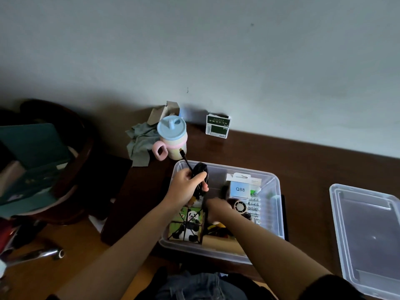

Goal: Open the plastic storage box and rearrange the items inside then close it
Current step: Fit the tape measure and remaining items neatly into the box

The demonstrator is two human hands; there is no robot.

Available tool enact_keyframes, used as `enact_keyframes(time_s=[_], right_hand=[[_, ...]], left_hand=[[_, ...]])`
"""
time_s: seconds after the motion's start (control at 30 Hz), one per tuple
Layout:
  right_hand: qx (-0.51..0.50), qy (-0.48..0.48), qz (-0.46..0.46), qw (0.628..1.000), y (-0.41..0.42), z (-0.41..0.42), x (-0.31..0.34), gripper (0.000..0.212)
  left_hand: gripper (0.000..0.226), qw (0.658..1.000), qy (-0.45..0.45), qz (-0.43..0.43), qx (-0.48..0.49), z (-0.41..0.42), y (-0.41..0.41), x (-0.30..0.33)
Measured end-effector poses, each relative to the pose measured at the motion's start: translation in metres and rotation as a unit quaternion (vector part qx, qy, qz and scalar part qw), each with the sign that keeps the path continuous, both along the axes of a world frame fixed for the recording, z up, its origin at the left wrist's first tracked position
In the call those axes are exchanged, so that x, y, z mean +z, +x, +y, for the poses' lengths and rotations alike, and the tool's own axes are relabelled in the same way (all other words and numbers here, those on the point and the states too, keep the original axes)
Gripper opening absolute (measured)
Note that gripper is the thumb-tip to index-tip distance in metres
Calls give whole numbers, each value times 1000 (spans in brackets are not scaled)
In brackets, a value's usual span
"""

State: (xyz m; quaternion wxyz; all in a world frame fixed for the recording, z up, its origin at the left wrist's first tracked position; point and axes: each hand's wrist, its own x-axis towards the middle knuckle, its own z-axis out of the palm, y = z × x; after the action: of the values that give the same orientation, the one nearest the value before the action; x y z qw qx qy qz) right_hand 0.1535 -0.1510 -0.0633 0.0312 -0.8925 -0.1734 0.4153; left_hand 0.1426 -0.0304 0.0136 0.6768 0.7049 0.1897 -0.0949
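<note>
Between the left hand [186, 184] fingers [200, 176]: a coiled black cable [200, 168].

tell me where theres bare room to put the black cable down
Bare desk lies between the storage box and the lid, and behind the box toward the green carton. Crowded: the box's near half and around the cup. The left hand grips the cable.

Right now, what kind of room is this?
Probably a room at home: a dark wooden desk against a plain wall, a child's sippy cup, and a chair piled with things.
</note>
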Motion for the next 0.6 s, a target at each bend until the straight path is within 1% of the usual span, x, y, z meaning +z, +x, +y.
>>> enact_keyframes(time_s=[0.1,0.23,0.3,0.43,0.53,0.6], right_hand=[[36,-7,-15,999,-4,-1,5,41],[22,61,-36,997,-10,-17,30,32],[16,76,-31,997,-17,-31,41,33],[-1,28,-34,999,-28,-61,52,35],[-33,36,-6,999,-34,-73,53,38],[-25,30,-10,999,-38,-74,53,38]], left_hand=[[24,1000,-11,-4,-6,-1,-1,2],[19,999,-29,-14,-20,0,1,2],[18,999,-20,-13,-31,-2,2,0],[18,995,27,19,-98,-9,1,-8],[23,987,52,59,-143,-18,1,-16],[26,982,65,70,-164,-25,3,-20]])
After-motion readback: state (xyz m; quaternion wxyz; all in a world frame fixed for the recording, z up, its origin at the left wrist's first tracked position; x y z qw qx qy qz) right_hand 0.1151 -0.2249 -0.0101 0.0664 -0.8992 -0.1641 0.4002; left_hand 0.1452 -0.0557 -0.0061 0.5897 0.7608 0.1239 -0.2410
